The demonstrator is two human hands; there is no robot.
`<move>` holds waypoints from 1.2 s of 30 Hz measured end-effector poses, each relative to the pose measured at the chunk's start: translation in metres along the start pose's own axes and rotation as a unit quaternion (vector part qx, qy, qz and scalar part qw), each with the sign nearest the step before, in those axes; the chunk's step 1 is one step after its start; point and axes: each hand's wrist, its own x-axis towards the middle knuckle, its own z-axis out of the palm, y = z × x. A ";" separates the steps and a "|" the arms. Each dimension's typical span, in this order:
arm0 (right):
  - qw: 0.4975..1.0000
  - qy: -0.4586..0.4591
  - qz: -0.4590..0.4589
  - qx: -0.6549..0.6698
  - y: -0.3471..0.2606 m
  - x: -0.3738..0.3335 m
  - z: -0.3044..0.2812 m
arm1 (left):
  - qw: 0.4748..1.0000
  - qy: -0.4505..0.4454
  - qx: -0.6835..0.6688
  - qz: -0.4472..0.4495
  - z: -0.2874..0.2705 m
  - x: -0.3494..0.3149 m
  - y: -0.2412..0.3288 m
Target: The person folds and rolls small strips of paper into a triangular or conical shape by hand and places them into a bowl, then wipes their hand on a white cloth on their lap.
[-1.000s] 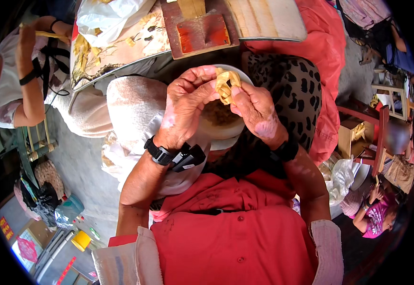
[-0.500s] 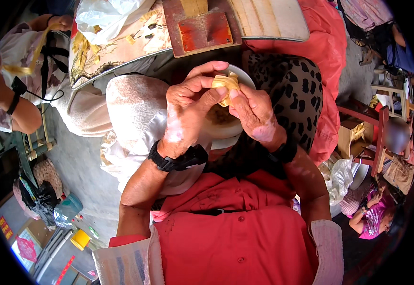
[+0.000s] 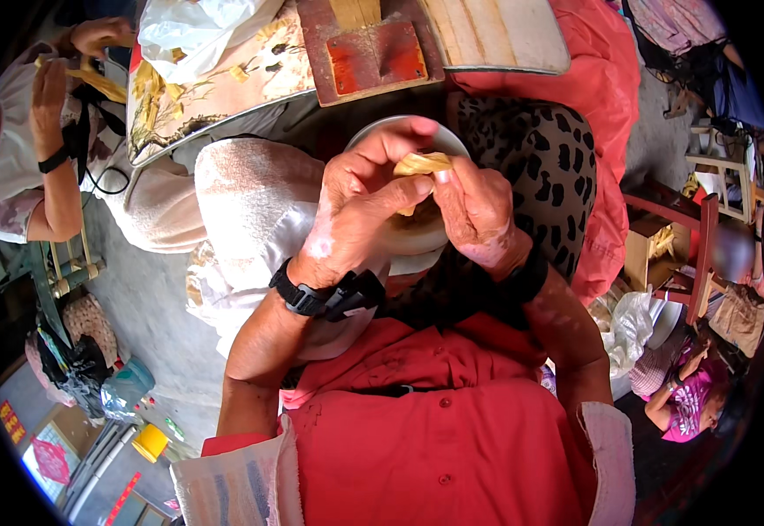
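Between both hands is a folded, pale-yellow strip, whose material I cannot tell for certain. My left hand pinches it from the left with thumb and fingers, the index finger raised above it. On the other side, my right hand grips its right end between thumb and fingertips. Beneath the hands sits a white bowl, partly hidden by them, with something brownish inside. Both wrists wear black bands.
Ahead stands a board-topped table with yellow pieces, a clear plastic bag and a red-brown wooden block. At left, a co-worker's hands hold yellow strips. A red wooden stool stands at right.
The yellow strip has turned in my fingers and looks longer and flatter. My left hand has shifted slightly right. The co-worker's arm at left has risen toward the table.
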 end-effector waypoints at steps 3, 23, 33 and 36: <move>0.996 0.022 -0.028 -0.087 0.007 -0.001 0.000 | 0.992 0.006 0.129 0.004 -0.005 0.000 -0.002; 0.995 -0.077 -0.049 -0.033 -0.014 -0.005 -0.032 | 0.964 -0.106 0.242 0.014 -0.029 -0.021 0.033; 0.992 -0.122 0.018 0.009 -0.020 0.000 -0.036 | 0.894 -0.153 0.398 0.142 -0.022 -0.014 0.043; 0.993 -0.112 0.022 0.036 -0.017 0.000 -0.029 | 0.834 -0.148 0.499 0.183 -0.013 -0.011 0.027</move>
